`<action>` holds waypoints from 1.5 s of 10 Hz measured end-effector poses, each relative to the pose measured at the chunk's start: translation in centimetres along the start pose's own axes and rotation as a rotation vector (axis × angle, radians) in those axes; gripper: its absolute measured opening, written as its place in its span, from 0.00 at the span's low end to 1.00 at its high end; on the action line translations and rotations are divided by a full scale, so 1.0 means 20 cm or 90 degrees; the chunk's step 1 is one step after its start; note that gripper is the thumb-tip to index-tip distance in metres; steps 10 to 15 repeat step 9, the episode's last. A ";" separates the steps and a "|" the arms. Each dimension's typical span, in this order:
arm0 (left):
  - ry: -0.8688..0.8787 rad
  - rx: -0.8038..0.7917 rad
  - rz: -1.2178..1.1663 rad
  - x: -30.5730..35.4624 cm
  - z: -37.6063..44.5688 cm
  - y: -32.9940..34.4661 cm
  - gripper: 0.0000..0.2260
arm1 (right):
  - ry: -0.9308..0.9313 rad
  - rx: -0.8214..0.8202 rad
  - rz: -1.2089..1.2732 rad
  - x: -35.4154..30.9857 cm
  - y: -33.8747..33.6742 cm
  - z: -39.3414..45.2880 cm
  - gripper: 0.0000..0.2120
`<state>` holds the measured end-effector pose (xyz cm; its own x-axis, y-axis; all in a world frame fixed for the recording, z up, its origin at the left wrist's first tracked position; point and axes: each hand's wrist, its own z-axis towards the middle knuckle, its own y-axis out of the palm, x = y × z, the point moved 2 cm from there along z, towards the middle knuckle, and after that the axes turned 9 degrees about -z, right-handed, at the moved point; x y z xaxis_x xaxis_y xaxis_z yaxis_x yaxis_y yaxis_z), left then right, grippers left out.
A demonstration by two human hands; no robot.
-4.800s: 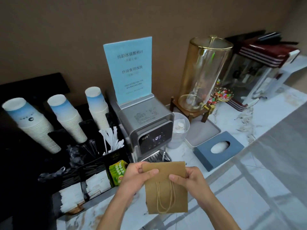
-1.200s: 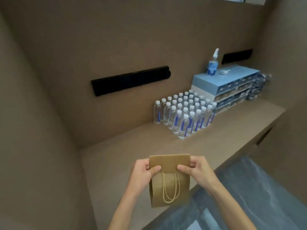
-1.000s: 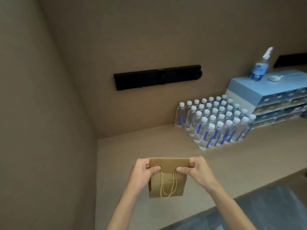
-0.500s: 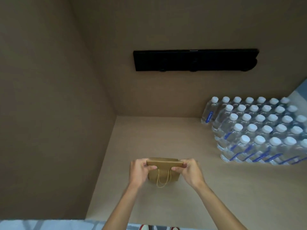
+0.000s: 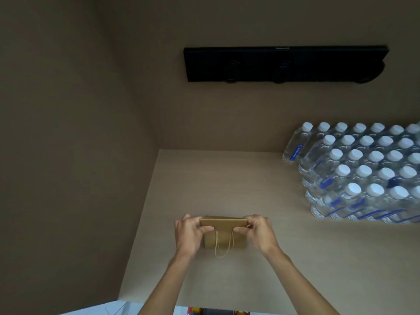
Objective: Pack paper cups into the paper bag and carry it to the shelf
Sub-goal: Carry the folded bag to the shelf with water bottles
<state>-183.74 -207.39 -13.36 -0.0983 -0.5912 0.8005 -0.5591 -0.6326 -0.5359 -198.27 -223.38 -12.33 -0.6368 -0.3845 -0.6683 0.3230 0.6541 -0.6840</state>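
Your left hand (image 5: 189,235) pinches the left end of the folded-over top of the paper bag (image 5: 223,234), thumb in front and fingers curled behind; your right hand (image 5: 258,233) does the same at the right end. Both hands are closed on the fold, with no slack showing.

The bag sits low and centre in the frame, directly between the two hands, its long axis running left to right. Neither hand is nearer; the hold is symmetrical. The twine handles hang down the front face. The bag's base appears to meet the shelf (image 5: 227,178), though contact cannot be confirmed from this angle. Release therefore depends on the base being seated flat, in my judgement.

Bare shelf lies on all sides of the bag; the water bottles (image 5: 363,173) stand well apart at the right of the frame, cut off by its edge. A black bar (image 5: 284,63) is mounted on the back wall, upper centre.

The paper cups are not visible; the fold hides the bag's contents.
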 end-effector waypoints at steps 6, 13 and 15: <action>-0.016 -0.127 -0.214 0.00 0.03 -0.02 0.12 | 0.030 -0.072 0.012 -0.05 -0.06 0.00 0.12; 0.061 -0.080 -0.165 0.03 -0.03 -0.08 0.26 | -0.028 -0.044 0.050 -0.10 -0.12 -0.06 0.26; 0.061 -0.080 -0.165 0.03 -0.03 -0.08 0.26 | -0.028 -0.044 0.050 -0.10 -0.12 -0.06 0.26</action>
